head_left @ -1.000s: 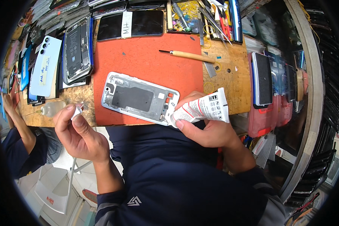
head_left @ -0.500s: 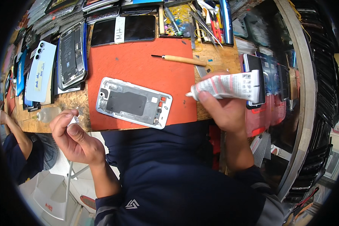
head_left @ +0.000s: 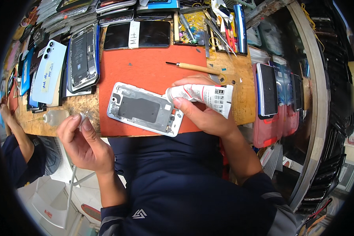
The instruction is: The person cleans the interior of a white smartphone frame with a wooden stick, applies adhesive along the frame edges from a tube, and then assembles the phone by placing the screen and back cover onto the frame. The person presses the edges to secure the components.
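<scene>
Presently, white, red-banded tube [head_left: 208, 95], flat-ended, lies across right hand [head_left: 208, 119], closed round it; left hand [head_left: 86, 143] pinches small white piece [head_left: 83, 118].

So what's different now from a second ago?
The right grip swung the white tube off to the right, then brought it back left. Its front end is now by the phone frame's far edge; first it was by the near right corner. Nothing was grabbed or let go. The frame stayed on the red mat, and the left grip kept its small white piece.
</scene>
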The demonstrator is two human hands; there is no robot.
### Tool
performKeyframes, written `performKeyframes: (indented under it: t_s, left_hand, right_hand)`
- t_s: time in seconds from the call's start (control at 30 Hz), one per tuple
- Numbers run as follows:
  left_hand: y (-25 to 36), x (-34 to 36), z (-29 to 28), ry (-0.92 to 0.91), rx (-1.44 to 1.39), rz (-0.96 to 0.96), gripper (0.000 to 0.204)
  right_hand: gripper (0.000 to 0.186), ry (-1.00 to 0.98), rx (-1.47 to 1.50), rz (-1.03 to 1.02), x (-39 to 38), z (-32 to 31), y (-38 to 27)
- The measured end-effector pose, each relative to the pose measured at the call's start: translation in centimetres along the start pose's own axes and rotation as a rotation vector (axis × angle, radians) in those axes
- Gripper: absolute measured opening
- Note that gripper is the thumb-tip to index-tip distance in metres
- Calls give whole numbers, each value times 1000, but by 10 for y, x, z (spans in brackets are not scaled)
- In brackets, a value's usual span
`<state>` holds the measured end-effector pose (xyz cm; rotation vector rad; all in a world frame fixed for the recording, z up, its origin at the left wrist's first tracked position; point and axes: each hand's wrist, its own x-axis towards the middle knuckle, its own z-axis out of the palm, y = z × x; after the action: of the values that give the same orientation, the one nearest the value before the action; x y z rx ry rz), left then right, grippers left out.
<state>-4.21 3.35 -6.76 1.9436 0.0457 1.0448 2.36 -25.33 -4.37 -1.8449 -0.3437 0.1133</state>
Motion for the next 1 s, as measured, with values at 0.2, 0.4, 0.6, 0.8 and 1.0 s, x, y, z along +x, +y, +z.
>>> performKeyframes:
  t_s: [0.2,0.4,0.6,0.8,1.0]
  left_hand:
    - [1,0,-6,33,20,-65,20]
    - [-9,-5,-10,-2,74,-34,17]
    - [18,17,22,-39,-388,-155,18]
    - [72,43,77,-245,-847,-455,24]
    - [96,47,93,-286,-939,-520,26]
  right_hand:
    - [23,31,-39,-241,17,10,-2]
    - [30,29,70,-104,16,9,-12]
    - [28,184,825,63,29,20,-33]
    - [23,26,1228,54,33,37,-49]
    - [25,30,1311,-25,26,20,-46]
